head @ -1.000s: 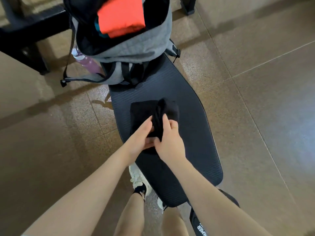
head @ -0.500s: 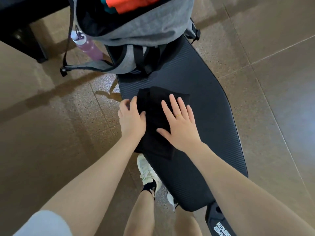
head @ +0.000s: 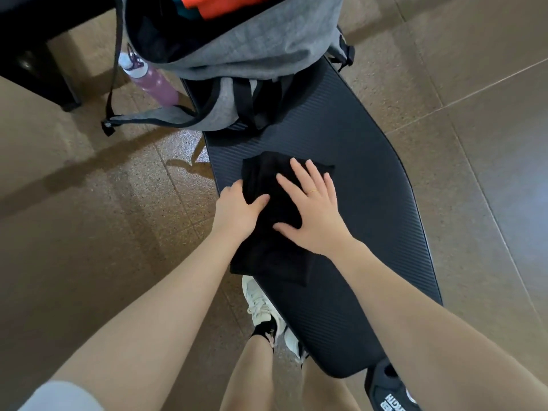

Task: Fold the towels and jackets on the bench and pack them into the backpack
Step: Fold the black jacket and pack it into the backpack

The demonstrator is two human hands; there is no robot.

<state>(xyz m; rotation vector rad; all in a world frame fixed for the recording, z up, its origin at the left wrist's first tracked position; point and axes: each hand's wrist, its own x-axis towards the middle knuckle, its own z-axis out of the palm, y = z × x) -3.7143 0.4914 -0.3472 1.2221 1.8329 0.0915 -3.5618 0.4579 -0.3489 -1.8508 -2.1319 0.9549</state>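
A black folded cloth (head: 267, 256) lies on the black ribbed bench (head: 370, 203), near its left edge. My left hand (head: 237, 212) grips the cloth's left side, thumb on top and fingers curled under the edge. Spread flat on the cloth's far half is my right hand (head: 311, 209), fingers apart, pressing down. At the bench's far end stands the open grey backpack (head: 252, 48), with an orange folded item (head: 225, 4) and something teal inside.
A purple water bottle (head: 151, 81) sits in the backpack's left side pocket. Backpack straps (head: 166, 117) hang off the bench to the left. My legs and white shoes (head: 261, 304) stand beside the bench's near end. Dark furniture (head: 35, 54) is far left on the tiled floor.
A second ago both hands held the bunched cloth up at its near end. The cloth now lies folded flat; the right hand presses it and the left hand has curled around its left edge.
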